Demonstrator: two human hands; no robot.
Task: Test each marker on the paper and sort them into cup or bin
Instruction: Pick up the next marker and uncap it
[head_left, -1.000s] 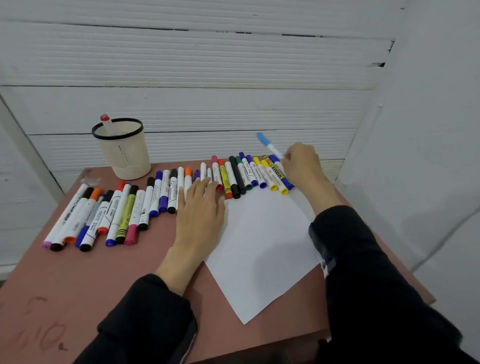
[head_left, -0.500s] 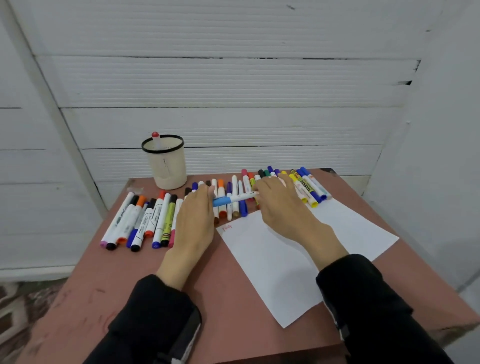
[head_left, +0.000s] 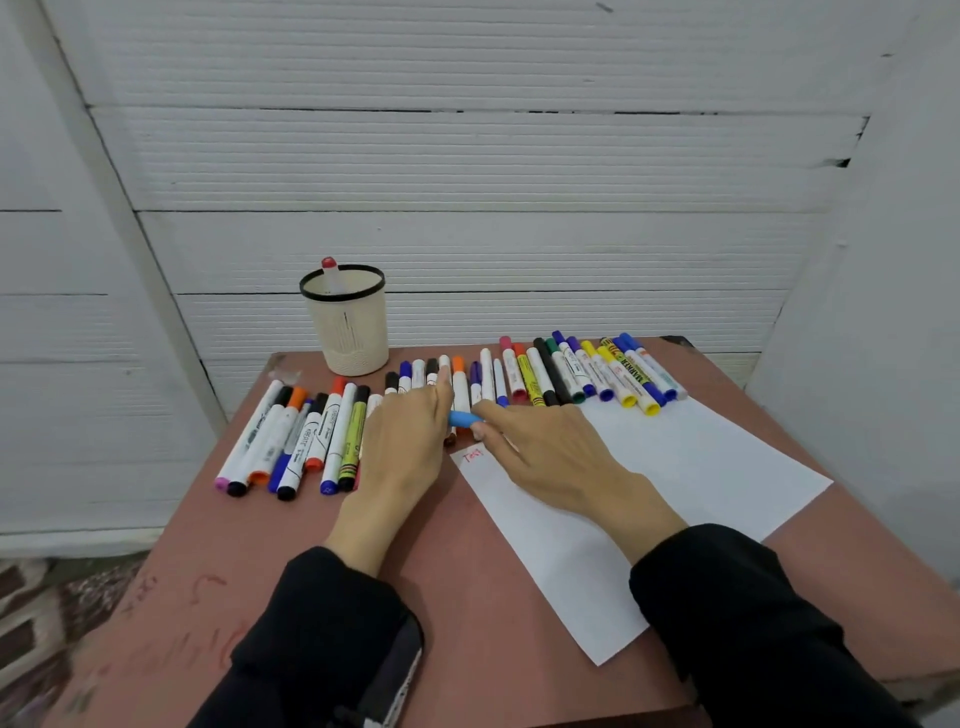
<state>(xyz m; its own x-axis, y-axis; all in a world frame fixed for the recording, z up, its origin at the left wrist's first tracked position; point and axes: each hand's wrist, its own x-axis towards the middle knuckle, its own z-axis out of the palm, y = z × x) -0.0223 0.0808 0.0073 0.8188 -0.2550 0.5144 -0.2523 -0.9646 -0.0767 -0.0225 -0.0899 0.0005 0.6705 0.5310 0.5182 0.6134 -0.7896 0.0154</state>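
Observation:
A light blue marker (head_left: 464, 419) lies crosswise between my hands, just above the top left corner of the white paper (head_left: 691, 483). My right hand (head_left: 550, 457) grips its body, which is hidden under my fingers. My left hand (head_left: 410, 441) meets the blue cap at the thumb side and pinches it. Small red writing (head_left: 472, 455) marks the paper's corner. A long row of capped markers (head_left: 571, 374) runs across the table's back. The cream cup (head_left: 347, 338) with a black rim holds one red-capped marker (head_left: 329, 267).
Thicker markers (head_left: 296, 436) lie in a group at the left of the reddish table (head_left: 270, 561). White panelled walls close in behind and to the right. The table's left edge drops to a patterned floor (head_left: 36, 603). No bin is in view.
My right hand carried the light blue marker from the row's right end to the left. Both hands have closed in around it, so now only the cap shows.

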